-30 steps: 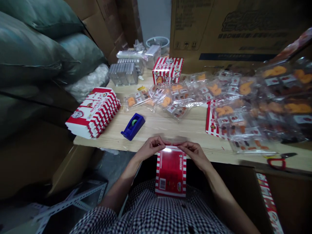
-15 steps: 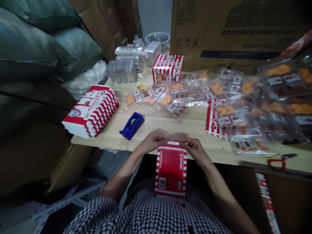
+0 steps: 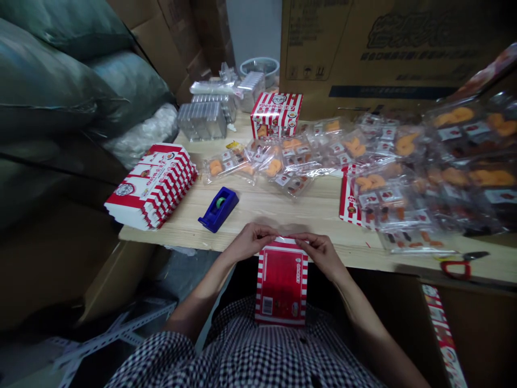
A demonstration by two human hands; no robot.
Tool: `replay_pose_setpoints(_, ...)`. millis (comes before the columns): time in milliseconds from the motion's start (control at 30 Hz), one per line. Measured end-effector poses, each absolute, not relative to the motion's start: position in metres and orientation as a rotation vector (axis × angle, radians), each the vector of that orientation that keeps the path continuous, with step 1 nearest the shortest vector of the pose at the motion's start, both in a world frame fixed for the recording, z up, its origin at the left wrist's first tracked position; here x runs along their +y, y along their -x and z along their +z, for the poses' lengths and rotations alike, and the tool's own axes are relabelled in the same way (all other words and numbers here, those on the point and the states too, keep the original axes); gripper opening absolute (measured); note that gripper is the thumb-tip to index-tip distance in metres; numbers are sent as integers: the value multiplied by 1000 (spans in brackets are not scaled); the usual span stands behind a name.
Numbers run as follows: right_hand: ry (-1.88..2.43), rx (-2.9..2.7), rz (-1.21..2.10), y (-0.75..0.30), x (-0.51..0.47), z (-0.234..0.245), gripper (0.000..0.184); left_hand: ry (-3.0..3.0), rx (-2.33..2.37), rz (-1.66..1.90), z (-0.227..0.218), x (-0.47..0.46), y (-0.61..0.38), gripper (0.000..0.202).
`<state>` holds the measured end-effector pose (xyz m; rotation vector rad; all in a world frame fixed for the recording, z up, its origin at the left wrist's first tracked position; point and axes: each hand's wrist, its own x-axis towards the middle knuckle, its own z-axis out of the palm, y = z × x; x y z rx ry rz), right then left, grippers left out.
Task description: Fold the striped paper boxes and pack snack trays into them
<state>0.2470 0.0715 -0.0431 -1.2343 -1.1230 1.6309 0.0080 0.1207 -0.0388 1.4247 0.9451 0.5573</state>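
Observation:
A red-and-white striped box (image 3: 281,280) stands upright against my checked shirt at the front edge of the wooden table (image 3: 283,207). My left hand (image 3: 251,242) and my right hand (image 3: 319,252) both pinch its top flap, fingers closed, one at each upper corner. The fingertips nearly meet over the top edge. A shiny strip shows between them; I cannot make out what it is.
A blue tape dispenser (image 3: 218,209) lies left of my hands. A stack of flat striped cartons (image 3: 153,183) sits at the table's left end. Clear packets of small toys (image 3: 388,161) cover the right and middle. An assembled striped box (image 3: 277,115), clear trays (image 3: 204,119) and red scissors (image 3: 458,265) are also there.
My hands have closed in over the box top and pressed the flap down; the bright glare on the flap is gone. The view shifted slightly.

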Motion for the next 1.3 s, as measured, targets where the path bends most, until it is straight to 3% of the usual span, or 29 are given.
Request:
replay_pose_setpoints(233, 1174, -1115, 1801, -253, 75, -35, 38, -1462, 904, 536, -32, 121, -4, 31)
replay_pose_setpoints(733, 1084, -1407, 1848, -259, 75, -24, 39, -1422, 740, 410, -25, 125, 13, 31)
replay_pose_setpoints(1000, 1204, -1506, 1589, -265, 54, -24, 35, -1226, 804, 600, -18, 93, 15, 40)
replay_pose_setpoints(1300, 1215, -1442, 1576, -264, 43, -26, 31, -1296, 943, 705, -17, 76, 18, 25)
